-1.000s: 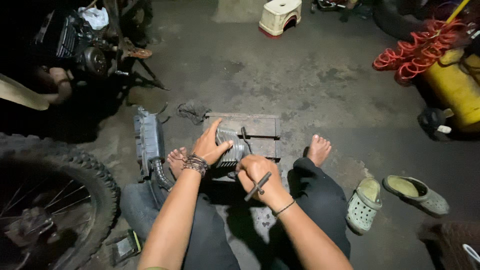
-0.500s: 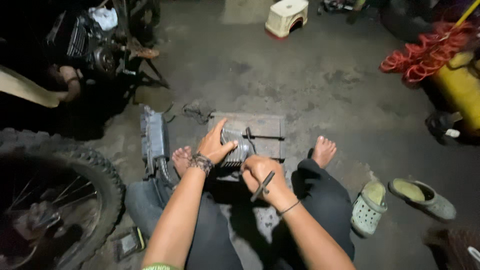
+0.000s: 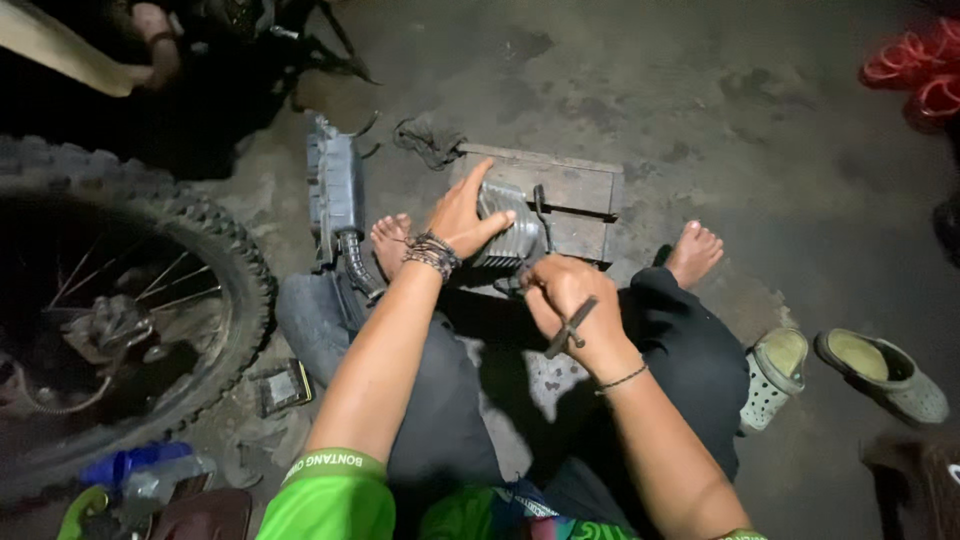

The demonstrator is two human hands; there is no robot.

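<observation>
Our view now tilted lower than a second ago: stool and yellow container gone past top edge, knobby tyre [image 3: 150, 300] larger at left. Wooden board [image 3: 570, 195] on concrete floor [image 3: 720, 110], between our bare feet. Ribbed metal engine part [image 3: 515, 235] sits at board's near edge, same spot as before. Our left hand [image 3: 462, 218] spread flat, pressing on it. Our right hand [image 3: 572, 300] pinching thin metal tool [image 3: 568, 328] at part's near side. Small yellow-edged flat packet [image 3: 283, 385] on floor beside tyre; blue bottle [image 3: 130, 462] near bottom-left corner.
</observation>
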